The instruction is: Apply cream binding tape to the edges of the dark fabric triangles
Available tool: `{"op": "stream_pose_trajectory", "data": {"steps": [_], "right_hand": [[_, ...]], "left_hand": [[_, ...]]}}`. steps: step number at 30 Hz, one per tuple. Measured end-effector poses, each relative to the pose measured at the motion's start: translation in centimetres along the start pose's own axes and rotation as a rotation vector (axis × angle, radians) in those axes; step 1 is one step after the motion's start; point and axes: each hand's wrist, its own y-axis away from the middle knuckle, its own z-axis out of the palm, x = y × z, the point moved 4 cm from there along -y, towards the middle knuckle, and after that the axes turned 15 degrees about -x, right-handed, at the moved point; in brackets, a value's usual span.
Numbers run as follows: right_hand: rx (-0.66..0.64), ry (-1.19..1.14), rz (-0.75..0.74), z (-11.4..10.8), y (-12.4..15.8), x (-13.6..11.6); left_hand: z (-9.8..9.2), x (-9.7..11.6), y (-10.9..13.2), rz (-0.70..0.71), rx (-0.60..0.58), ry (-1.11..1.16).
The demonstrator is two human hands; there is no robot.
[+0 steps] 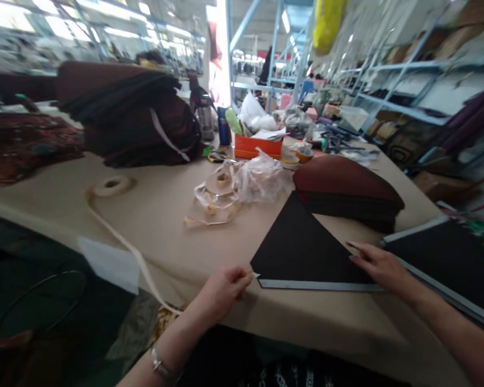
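A black triangular fabric panel (pixel 306 247) lies flat on the table, with a pale strip (pixel 318 285) along its near edge. My left hand (pixel 229 285) is closed in a pinch at the panel's near left corner. A small white tip of tape (pixel 255 274) sticks out from its fingers, touching or just beside that corner. Over the panel's right end, my right hand (pixel 377 266) is closed around a small, thin, dark thing (pixel 353 245) too blurred to name. To its right lies a second black panel (pixel 455 263) with pale strips along its edges.
A tape roll (pixel 113 186) trails a long band off the table's front edge. Clear plastic (pixel 262 177), another tape roll (pixel 221 183) and an orange box (pixel 258 146) stand mid-table. Stacks of dark brown pieces lie behind the panel (pixel 347 183) and at back left (pixel 125 113).
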Motion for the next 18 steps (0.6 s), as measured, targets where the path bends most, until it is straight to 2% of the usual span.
{"op": "stream_pose_trajectory", "data": {"steps": [3,7,11,14,18], "right_hand": [[-0.059,0.027,0.006,0.9,-0.2,0.8],[-0.065,0.096,0.019,1.9,0.1,-0.2],[-0.067,0.193,0.058,2.4,0.9,-0.4],[-0.031,0.198,0.047,3.6,3.0,0.3],[-0.015,0.133,0.019,6.6,8.3,0.4]], "left_hand": [[0.5,1.0,0.0,0.009,0.058,-0.124],[0.9,3.1,0.1,0.066,0.135,-0.328],[1.6,4.5,-0.9,0.105,0.088,-0.49],[2.0,4.6,-1.4,0.094,0.035,-0.557],[2.2,4.3,-1.8,0.087,0.001,-0.583]]}}
